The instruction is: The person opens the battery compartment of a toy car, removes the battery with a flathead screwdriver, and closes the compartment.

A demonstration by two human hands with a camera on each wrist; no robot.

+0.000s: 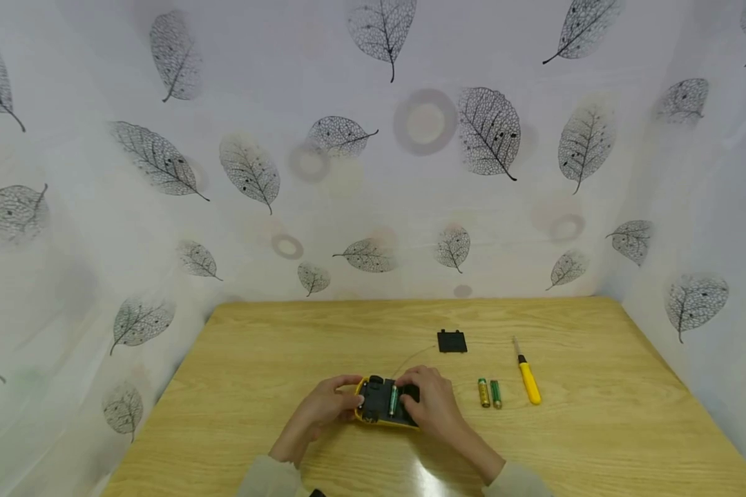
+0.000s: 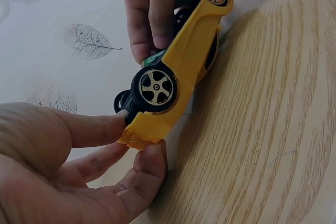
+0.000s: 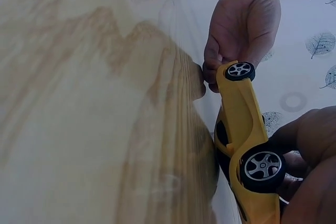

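Observation:
A yellow toy car (image 1: 380,402) lies upside down on the table, its black underside facing up. My left hand (image 1: 327,404) grips one end of it, with the thumb on the underside and fingers below, as the left wrist view shows. A green battery (image 1: 393,401) lies crosswise at the car's underside. My right hand (image 1: 434,402) reaches over the other end and pinches this battery with curled fingers; in the left wrist view its fingertips meet the battery's green end (image 2: 151,59). Most of the battery compartment is hidden under the right hand.
Right of the car lie a gold-and-green battery (image 1: 483,393) and a green battery (image 1: 496,394), side by side. A yellow-handled screwdriver (image 1: 528,379) lies beyond them. A black battery cover (image 1: 452,342) is behind, near a thin wire-like line (image 1: 413,355). Leaf-patterned sheeting surrounds the wooden table (image 1: 286,331).

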